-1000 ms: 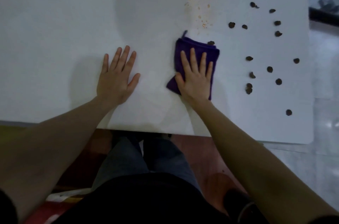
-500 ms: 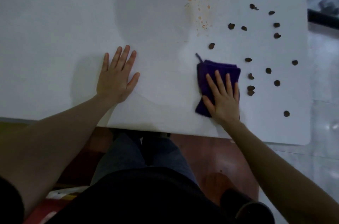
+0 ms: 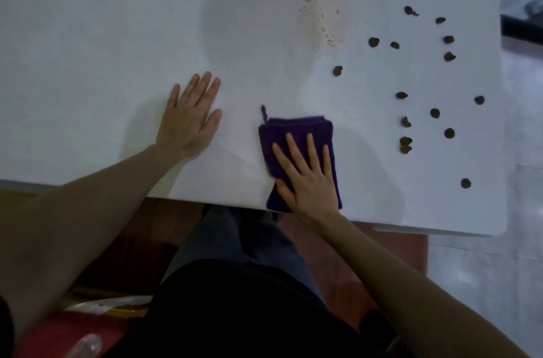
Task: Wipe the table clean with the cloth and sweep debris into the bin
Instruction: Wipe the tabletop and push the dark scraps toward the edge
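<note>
I see my right hand point(image 3: 308, 178) pressing flat, fingers straight and spread, on the folded purple cloth point(image 3: 296, 134), which has slid back left and toward the near edge of the white table point(image 3: 88, 49) since half a second ago; my left hand point(image 3: 191, 119) stays flat and open on the bare top, well apart from it. Dark, lumpy crumbs point(image 3: 405, 122) remain scattered to the right, untouched, and the orange splatter point(image 3: 323, 14) still marks the far side. No bin shows in view.

There are no words, numbers or signs to read anywhere here, not on the table or cloth.
</note>
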A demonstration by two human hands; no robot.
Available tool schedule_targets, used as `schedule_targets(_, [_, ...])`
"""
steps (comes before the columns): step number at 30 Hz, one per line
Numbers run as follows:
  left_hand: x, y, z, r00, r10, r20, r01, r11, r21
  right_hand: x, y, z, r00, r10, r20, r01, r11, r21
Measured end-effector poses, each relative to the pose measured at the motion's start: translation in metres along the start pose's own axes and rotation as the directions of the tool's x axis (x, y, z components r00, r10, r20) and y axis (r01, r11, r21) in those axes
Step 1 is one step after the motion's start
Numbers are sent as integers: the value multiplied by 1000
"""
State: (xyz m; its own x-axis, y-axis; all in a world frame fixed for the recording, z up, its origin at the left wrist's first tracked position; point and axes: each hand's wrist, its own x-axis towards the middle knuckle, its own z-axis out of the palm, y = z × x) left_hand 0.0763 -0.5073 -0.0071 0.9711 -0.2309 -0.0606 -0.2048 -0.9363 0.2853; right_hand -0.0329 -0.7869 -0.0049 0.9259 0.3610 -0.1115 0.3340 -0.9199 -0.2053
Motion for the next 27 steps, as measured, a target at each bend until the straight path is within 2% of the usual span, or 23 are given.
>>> schedule_targets(3, [8, -20, -10, 995, 28, -99, -35, 997, -75, 12, -7, 4, 996, -90, 23, 90, 996, -22])
schedule_targets(7, [34, -47, -15, 999, 13, -38, -12, 999, 32, 73, -16, 1, 974, -219, 49, 222, 974, -46])
schedule_targets(10, [55, -52, -12, 999, -40, -12, 41, 995, 87, 130, -19, -8, 974, -214, 78, 219, 974, -51])
schedule_targets(16, [62, -50, -10, 997, -73, 0, 73, 991, 115, 202, 46, -39, 998, 51, 42, -50, 999, -14])
schedule_targets(21, [65, -49, -11, 996, -88, 15, 86, 991, 100, 172, 112, -51, 956, 293, 4, -293, 956, -10])
schedule_targets(25, [74, -46, -17, 999, -33, 23, 31, 998, 63, 123, 104, -42, 915, 403, -16, -403, 915, -6])
schedule_targets(27, [97, -37, -21, 1000, 17, 15, -18, 998, 55, 109, 81, -37, 915, 403, -14, -403, 915, -9])
